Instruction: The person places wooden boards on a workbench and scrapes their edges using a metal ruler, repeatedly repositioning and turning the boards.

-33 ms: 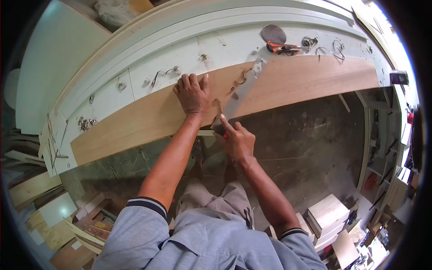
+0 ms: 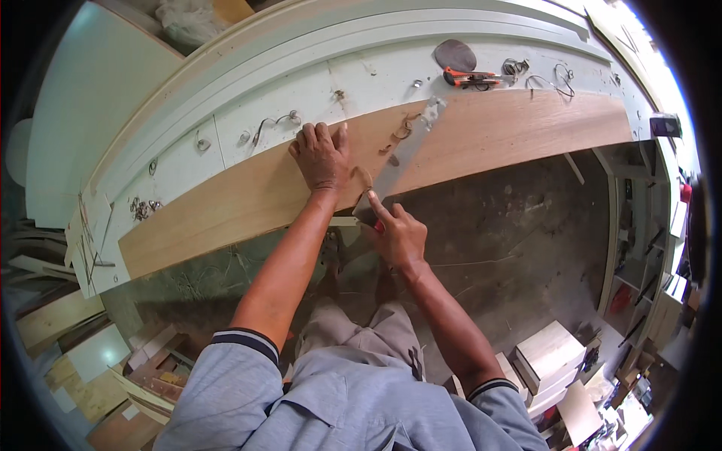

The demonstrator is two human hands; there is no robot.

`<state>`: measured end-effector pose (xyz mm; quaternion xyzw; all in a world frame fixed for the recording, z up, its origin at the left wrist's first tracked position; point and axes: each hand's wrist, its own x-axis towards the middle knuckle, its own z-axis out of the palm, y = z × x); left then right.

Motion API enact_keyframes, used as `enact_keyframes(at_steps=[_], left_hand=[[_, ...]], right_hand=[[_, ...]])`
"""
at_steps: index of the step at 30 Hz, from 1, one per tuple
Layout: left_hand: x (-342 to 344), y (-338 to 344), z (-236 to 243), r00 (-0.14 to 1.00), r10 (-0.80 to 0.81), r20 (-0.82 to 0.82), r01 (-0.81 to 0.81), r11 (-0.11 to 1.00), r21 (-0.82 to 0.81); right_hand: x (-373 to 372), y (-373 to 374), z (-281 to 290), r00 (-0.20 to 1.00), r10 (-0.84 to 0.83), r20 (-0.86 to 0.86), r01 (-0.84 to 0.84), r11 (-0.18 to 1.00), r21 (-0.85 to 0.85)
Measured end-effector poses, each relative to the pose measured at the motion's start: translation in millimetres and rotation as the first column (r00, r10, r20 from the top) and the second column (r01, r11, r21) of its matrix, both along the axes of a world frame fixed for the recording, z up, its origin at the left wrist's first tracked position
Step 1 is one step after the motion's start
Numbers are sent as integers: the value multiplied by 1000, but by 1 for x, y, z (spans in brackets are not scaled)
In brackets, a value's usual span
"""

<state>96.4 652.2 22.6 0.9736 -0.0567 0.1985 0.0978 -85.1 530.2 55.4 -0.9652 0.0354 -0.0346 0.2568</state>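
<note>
A long, thin reddish-brown wooden board (image 2: 511, 128) lies along the near side of the white work surface, its near edge overhanging the floor. My left hand (image 2: 322, 156) rests palm down on the board left of its middle, fingers spread toward the far edge. In my right hand (image 2: 400, 234) is a handsaw (image 2: 398, 161), gripped by its red handle with the index finger stretched along the blade. That blade slants away to the right across the board. Curled shavings (image 2: 406, 128) lie beside it. My fingers hide most of the handle.
Beyond the board sit an orange utility knife (image 2: 470, 78), a dark round disc (image 2: 454, 55) and loose wire-like curls (image 2: 565, 81). Stacked wooden boxes (image 2: 549, 357) stand at the lower right, shelving (image 2: 639, 218) at the right, and offcuts (image 2: 75, 323) at the lower left.
</note>
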Motion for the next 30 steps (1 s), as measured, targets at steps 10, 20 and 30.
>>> enact_keyframes(at_steps=[10,20,30], left_hand=[[3,6,-5,999,50,-8,-50,998,31],[3,13,-5,998,66,3,-65,998,-14],[-1,21,-3,1000,0,-10,-1,987,-158]], right_hand=[[-6,29,2,1000,-16,-22,17,999,37],[-22,62,-1,996,18,-89,-11,997,78],[-1,78,-4,997,21,-68,-18,999,38]])
